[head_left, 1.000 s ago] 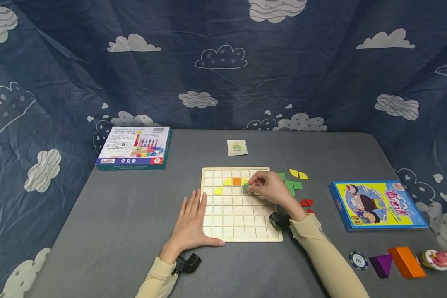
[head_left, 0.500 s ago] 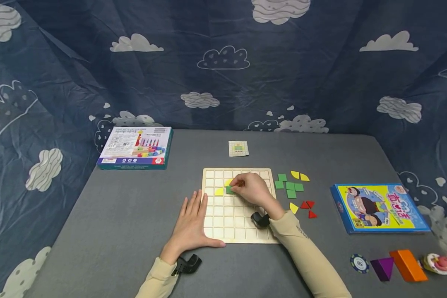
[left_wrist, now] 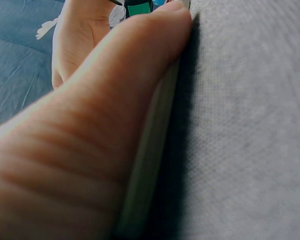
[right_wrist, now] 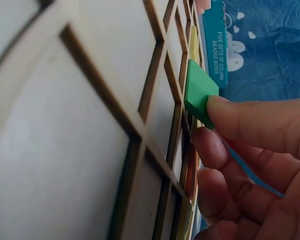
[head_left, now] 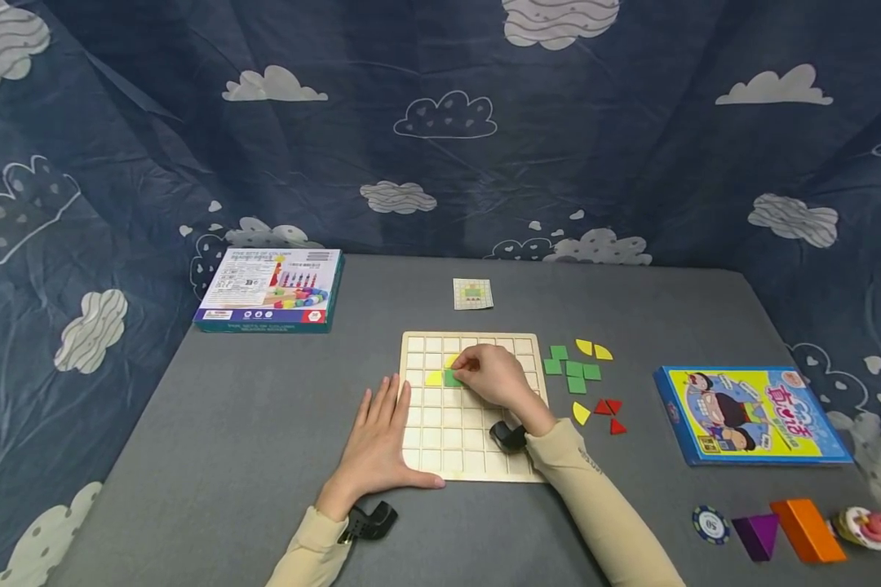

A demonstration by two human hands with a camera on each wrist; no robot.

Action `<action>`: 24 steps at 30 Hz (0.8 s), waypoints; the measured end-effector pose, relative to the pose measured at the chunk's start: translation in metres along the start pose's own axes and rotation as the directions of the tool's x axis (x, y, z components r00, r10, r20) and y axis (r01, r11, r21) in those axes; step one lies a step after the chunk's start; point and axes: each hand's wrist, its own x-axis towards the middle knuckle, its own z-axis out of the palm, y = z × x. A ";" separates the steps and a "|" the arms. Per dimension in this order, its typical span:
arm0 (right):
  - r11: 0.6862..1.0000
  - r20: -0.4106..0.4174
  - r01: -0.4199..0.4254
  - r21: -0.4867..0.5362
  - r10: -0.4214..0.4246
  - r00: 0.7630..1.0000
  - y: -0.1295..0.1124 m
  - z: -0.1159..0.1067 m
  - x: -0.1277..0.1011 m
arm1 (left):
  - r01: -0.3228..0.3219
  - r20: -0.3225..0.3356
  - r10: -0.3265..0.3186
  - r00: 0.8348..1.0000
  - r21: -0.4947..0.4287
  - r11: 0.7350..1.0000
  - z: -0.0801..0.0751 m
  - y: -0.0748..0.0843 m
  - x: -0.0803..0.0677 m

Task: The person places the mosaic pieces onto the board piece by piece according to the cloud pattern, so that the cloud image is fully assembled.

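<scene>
A pale wooden grid board [head_left: 470, 456] lies on the grey table. My left hand [head_left: 374, 444] rests along its left side with fingers extended, the thumb reaching its near edge. With thumb and fingers, my right hand [head_left: 495, 377] pinches a green square tile [right_wrist: 199, 90], seen tilted at the grid's dividers in the right wrist view. In the head view that tile sits just right of a yellow piece [head_left: 433, 377]. Another yellow piece [head_left: 451, 359] shows behind my right fingertips. An orange sliver [right_wrist: 191, 172] appears beneath the fingers; the board's upper right is partly covered by my hand.
Several loose green squares [head_left: 575, 369], yellow quarter-rounds [head_left: 581, 413] and red triangles [head_left: 617, 426] lie right of the board. A pattern card [head_left: 473, 294] is behind it. Boxes stand left [head_left: 267, 289] and right [head_left: 752, 416]; a chip [head_left: 710, 524], blocks and a figurine sit near right.
My right hand has moved left across the board with the green tile, then slightly lowered it beside the yellow piece. My left hand has stayed in place.
</scene>
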 end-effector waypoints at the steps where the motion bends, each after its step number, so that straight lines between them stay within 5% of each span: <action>1: 1.000 -0.005 0.000 0.003 0.000 1.000 0.000 0.001 0.000 | 0.001 0.002 -0.001 1.000 0.001 1.000 0.000 0.000 0.000; 13: 0.998 -0.074 0.047 -0.040 -0.050 0.996 0.002 0.005 -0.002 | -0.003 -0.001 0.003 1.000 -0.015 1.000 0.000 0.001 -0.001; 24: 0.989 0.007 0.143 -0.042 -0.143 0.990 0.016 -0.011 -0.015 | -0.014 -0.017 0.014 1.000 -0.029 0.999 0.000 0.001 -0.002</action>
